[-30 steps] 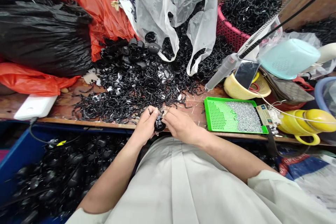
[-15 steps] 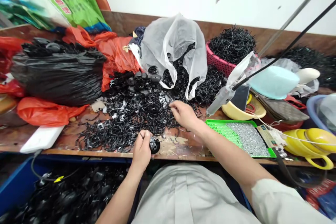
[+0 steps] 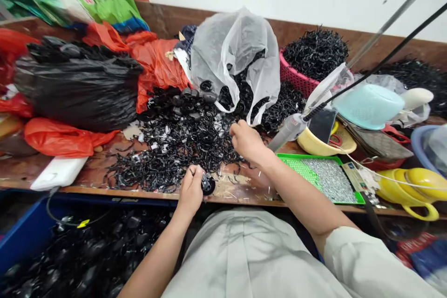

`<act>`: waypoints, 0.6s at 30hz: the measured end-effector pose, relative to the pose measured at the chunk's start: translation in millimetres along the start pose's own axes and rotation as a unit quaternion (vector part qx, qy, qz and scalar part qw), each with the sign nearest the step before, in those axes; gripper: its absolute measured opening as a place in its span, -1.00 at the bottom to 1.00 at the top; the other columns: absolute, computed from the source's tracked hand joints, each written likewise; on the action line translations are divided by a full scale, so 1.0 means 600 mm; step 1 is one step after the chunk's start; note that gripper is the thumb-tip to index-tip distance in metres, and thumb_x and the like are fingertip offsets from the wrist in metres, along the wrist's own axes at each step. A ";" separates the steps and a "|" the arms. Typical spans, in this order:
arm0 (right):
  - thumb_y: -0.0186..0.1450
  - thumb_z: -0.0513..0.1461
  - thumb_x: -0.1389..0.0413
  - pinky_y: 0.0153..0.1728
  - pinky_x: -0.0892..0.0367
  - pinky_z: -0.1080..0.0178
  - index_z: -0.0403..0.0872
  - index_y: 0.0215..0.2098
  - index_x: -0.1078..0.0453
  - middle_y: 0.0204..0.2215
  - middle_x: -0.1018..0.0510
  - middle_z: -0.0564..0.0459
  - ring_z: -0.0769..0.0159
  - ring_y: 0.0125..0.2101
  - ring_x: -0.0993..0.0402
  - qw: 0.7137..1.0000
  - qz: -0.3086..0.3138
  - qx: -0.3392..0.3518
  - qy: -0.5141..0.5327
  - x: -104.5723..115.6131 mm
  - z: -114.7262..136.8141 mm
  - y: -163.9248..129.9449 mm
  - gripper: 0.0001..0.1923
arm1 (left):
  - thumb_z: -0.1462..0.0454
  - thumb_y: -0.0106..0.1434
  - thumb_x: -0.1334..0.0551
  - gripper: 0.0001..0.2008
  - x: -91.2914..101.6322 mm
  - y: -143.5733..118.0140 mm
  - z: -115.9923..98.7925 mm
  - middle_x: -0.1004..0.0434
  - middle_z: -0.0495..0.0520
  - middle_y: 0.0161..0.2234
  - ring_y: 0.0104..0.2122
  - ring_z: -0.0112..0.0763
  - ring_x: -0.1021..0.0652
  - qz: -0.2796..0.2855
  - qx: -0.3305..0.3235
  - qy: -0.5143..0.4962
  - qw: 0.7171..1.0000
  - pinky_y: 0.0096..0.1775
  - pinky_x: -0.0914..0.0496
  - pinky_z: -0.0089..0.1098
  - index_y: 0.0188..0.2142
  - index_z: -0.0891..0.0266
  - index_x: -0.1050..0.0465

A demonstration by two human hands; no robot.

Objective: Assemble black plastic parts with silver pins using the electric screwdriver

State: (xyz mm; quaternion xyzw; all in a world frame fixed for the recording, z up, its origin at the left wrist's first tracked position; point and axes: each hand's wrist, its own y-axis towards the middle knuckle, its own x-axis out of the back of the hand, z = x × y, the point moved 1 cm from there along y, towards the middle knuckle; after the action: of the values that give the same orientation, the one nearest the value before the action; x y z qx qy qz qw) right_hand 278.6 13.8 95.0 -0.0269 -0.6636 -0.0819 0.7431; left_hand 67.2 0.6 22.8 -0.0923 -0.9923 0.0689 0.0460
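A round black plastic part (image 3: 208,185) is pinched in my left hand (image 3: 192,189), low over the table's front edge. My right hand (image 3: 246,140) is over the right side of a heap of small black strips (image 3: 181,146), fingers curled together. Whatever its fingertips hold, if anything, is too small to make out. Several rounded black parts (image 3: 185,100) lie at the back of the heap. Behind my right hand sits a whitish plastic bag (image 3: 209,51) with more black pieces at its mouth. A grey electric screwdriver (image 3: 288,131) hangs just right of that hand.
A green tray (image 3: 296,167) of small metal screws lies right of my right forearm. Beyond it are a yellow bowl (image 3: 317,145), a pink basket (image 3: 291,72) and a yellow cup (image 3: 407,191). A blue bin (image 3: 26,237) of black parts stands below the table's left edge.
My right hand has risen slightly and shifted a little right, away from the strips. The left hand still grips the round part. The whole view has shifted a little.
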 end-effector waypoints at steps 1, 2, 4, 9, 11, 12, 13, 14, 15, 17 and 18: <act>0.35 -0.31 0.11 -0.20 -0.35 0.18 -0.04 -0.07 -0.31 -0.10 -0.38 -0.11 0.17 -0.22 -0.45 0.999 0.020 0.035 -0.003 -0.006 0.012 -0.031 -0.75 | 0.01 0.23 -0.15 -0.70 -0.003 0.000 0.002 -0.24 -0.09 -0.58 -0.60 -0.50 -0.28 0.005 0.008 -0.007 1.000 -0.58 -0.22 -0.51 -0.42 0.18 -0.29; 0.34 -0.33 0.11 -0.22 -0.35 0.18 -0.05 -0.07 -0.31 -0.11 -0.39 -0.11 0.19 -0.25 -0.45 0.997 0.051 0.059 -0.002 -0.016 0.024 -0.062 -0.75 | 0.02 0.24 -0.15 -0.71 -0.006 0.001 0.004 -0.24 -0.10 -0.58 -0.61 -0.51 -0.28 0.013 0.016 -0.014 1.000 -0.59 -0.21 -0.52 -0.41 0.18 -0.29; 0.34 -0.30 0.06 -0.25 -0.36 0.18 -0.08 -0.06 -0.32 -0.14 -0.41 -0.13 0.18 -0.27 -0.45 0.989 0.123 0.086 0.017 -0.039 0.042 -0.117 -0.76 | 0.03 0.24 -0.17 -0.73 -0.011 0.001 0.004 -0.25 -0.10 -0.58 -0.63 -0.53 -0.27 0.022 0.035 -0.032 0.999 -0.61 -0.20 -0.54 -0.39 0.17 -0.28; 0.37 -0.14 -0.01 -0.10 -0.33 0.20 -0.05 0.01 -0.34 -0.11 -0.40 -0.07 0.23 -0.13 -0.40 0.972 0.071 0.105 0.199 -0.051 0.018 -0.167 -0.71 | 0.00 0.21 -0.20 -0.71 -0.008 -0.008 -0.019 -0.30 -0.12 -0.55 -0.69 -0.57 -0.30 0.052 0.115 -0.097 0.987 -0.69 -0.16 -0.57 -0.31 0.16 -0.30; 0.36 -0.17 -0.04 -0.05 -0.30 0.20 0.00 0.02 -0.37 -0.16 -0.40 -0.03 0.25 -0.12 -0.38 0.967 0.042 0.103 0.228 -0.041 -0.010 -0.163 -0.73 | -0.01 0.21 -0.20 -0.69 0.001 -0.014 -0.034 -0.36 -0.09 -0.49 -0.65 -0.55 -0.37 0.081 0.146 -0.139 0.976 -0.66 -0.24 -0.55 -0.25 0.16 -0.33; 0.35 -0.17 -0.07 -0.04 -0.29 0.19 0.02 0.03 -0.38 -0.17 -0.39 -0.02 0.25 -0.12 -0.37 0.967 0.040 0.106 0.229 -0.037 -0.022 -0.160 -0.71 | -0.01 0.21 -0.21 -0.67 0.005 -0.017 -0.040 -0.39 -0.07 -0.46 -0.62 -0.54 -0.41 0.095 0.158 -0.162 0.969 -0.63 -0.29 -0.54 -0.22 0.17 -0.34; 0.33 -0.16 -0.10 -0.04 -0.28 0.17 0.04 0.05 -0.38 -0.16 -0.39 -0.02 0.24 -0.12 -0.36 0.966 0.046 0.114 0.226 -0.035 -0.032 -0.157 -0.68 | -0.01 0.21 -0.21 -0.66 0.009 -0.021 -0.044 -0.42 -0.05 -0.43 -0.59 -0.52 -0.44 0.107 0.167 -0.184 0.963 -0.60 -0.33 -0.52 -0.20 0.18 -0.35; 0.30 -0.15 -0.14 -0.03 -0.28 0.16 0.06 0.07 -0.36 -0.14 -0.39 -0.03 0.22 -0.11 -0.35 0.965 0.055 0.126 0.222 -0.035 -0.038 -0.154 -0.64 | -0.01 0.21 -0.21 -0.65 0.012 -0.023 -0.047 -0.44 -0.02 -0.40 -0.56 -0.51 -0.46 0.117 0.173 -0.205 0.956 -0.58 -0.35 -0.51 -0.18 0.19 -0.36; 0.28 -0.13 -0.17 -0.01 -0.27 0.14 0.07 0.11 -0.34 -0.11 -0.38 -0.04 0.19 -0.08 -0.34 0.965 0.065 0.139 0.215 -0.038 -0.041 -0.152 -0.58 | -0.01 0.22 -0.19 -0.64 0.013 -0.026 -0.048 -0.46 0.00 -0.38 -0.55 -0.50 -0.47 0.125 0.178 -0.222 0.950 -0.58 -0.36 -0.51 -0.16 0.19 -0.36; 0.26 -0.13 -0.19 0.02 -0.25 0.11 0.06 0.17 -0.28 -0.05 -0.37 -0.07 0.15 -0.03 -0.33 0.965 0.086 0.154 0.192 -0.050 -0.039 -0.150 -0.49 | -0.04 0.24 -0.16 -0.61 0.013 -0.031 -0.048 -0.48 0.04 -0.35 -0.54 -0.49 -0.48 0.144 0.186 -0.241 0.942 -0.60 -0.34 -0.52 -0.13 0.21 -0.37; 0.27 -0.14 -0.19 0.03 -0.24 0.10 0.05 0.19 -0.26 -0.04 -0.37 -0.08 0.14 -0.03 -0.33 0.967 0.097 0.155 0.179 -0.058 -0.036 -0.150 -0.48 | -0.06 0.25 -0.13 -0.59 0.011 -0.033 -0.047 -0.48 0.05 -0.35 -0.56 -0.49 -0.47 0.154 0.189 -0.242 0.939 -0.63 -0.31 -0.53 -0.12 0.21 -0.37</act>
State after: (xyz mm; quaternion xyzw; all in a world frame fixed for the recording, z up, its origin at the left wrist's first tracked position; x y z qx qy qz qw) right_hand 282.2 -75.0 51.9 0.0395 -0.5184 0.0905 0.8494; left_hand 60.0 -13.6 53.8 -0.2137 -0.9157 0.2819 -0.1905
